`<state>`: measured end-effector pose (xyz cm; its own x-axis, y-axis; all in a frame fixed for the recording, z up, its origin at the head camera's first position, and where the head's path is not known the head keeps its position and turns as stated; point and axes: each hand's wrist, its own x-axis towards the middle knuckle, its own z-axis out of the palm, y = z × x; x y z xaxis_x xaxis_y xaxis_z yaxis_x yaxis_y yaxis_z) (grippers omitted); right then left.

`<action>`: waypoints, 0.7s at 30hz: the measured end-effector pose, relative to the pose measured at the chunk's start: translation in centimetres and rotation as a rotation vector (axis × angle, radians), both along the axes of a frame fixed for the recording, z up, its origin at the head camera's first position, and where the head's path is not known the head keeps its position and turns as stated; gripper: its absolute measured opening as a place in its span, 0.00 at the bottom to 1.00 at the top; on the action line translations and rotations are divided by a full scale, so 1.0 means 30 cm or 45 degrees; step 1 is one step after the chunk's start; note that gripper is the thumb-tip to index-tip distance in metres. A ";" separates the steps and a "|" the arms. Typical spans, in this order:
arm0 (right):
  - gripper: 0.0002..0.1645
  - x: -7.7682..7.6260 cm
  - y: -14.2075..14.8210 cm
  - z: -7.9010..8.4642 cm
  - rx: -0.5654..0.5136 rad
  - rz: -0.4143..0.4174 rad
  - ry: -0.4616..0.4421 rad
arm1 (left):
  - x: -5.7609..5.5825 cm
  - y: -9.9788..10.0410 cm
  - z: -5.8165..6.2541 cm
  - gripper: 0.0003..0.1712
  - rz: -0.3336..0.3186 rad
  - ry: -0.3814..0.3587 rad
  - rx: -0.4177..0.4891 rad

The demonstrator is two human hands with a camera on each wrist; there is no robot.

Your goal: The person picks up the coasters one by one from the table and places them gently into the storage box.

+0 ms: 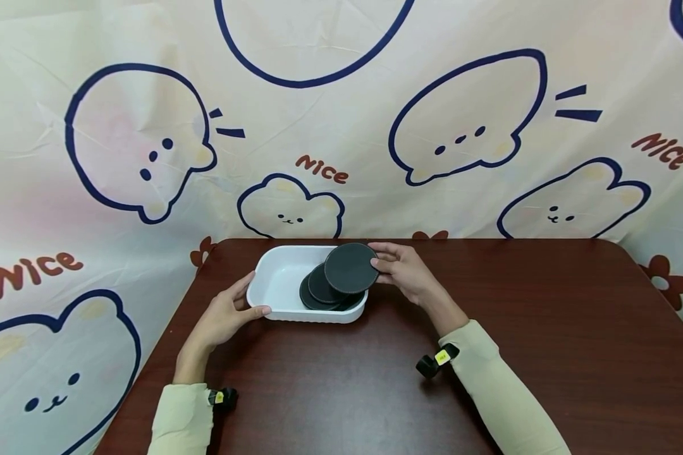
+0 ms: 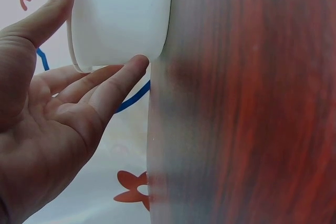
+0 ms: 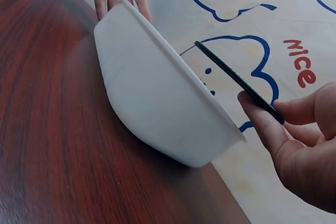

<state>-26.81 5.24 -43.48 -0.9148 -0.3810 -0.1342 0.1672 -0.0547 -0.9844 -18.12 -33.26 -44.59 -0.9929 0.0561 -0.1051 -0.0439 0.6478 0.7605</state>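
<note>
A white rectangular dish [image 1: 279, 284] with rounded corners is near the far edge of the table. My left hand [image 1: 222, 316] grips its left end, thumb at the near corner and fingers along the side. In the right part of the dish lie several round black coasters [image 1: 313, 298], overlapping one another. With thumb and fingers, my right hand [image 1: 404, 272] pinches another black coaster [image 1: 350, 268] by its right edge, above the others. The right wrist view shows this coaster [image 3: 239, 80] edge-on and slanted above the rim. The dish's inside is hidden there.
The dark brown wooden table [image 1: 341, 379] carries the dish. Behind it hangs a pale cloth [image 1: 370, 208] printed with blue-outlined bears and red "Nice" lettering. A small black camera is strapped to each wrist.
</note>
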 end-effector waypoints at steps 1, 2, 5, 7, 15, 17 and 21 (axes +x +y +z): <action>0.30 0.001 -0.005 -0.001 -0.002 -0.001 -0.002 | 0.000 0.001 0.000 0.59 0.000 0.000 0.000; 0.30 0.001 -0.009 -0.002 -0.002 -0.003 -0.002 | 0.000 0.001 0.000 0.59 0.000 0.001 -0.001; 0.30 0.004 -0.021 -0.003 0.002 0.006 0.011 | -0.001 0.002 0.000 0.59 0.000 0.006 -0.003; 0.30 0.007 -0.030 0.000 0.004 0.009 0.008 | -0.002 0.002 0.000 0.59 0.000 0.007 -0.007; 0.29 0.007 -0.067 0.000 0.014 0.015 -0.017 | -0.002 -0.001 -0.001 0.59 0.004 0.000 -0.006; 0.28 0.007 -0.075 -0.001 0.014 0.017 -0.018 | -0.002 -0.001 -0.002 0.59 0.002 0.003 -0.006; 0.28 0.008 -0.092 -0.001 0.019 0.030 -0.010 | -0.003 0.000 -0.004 0.59 -0.001 0.011 -0.012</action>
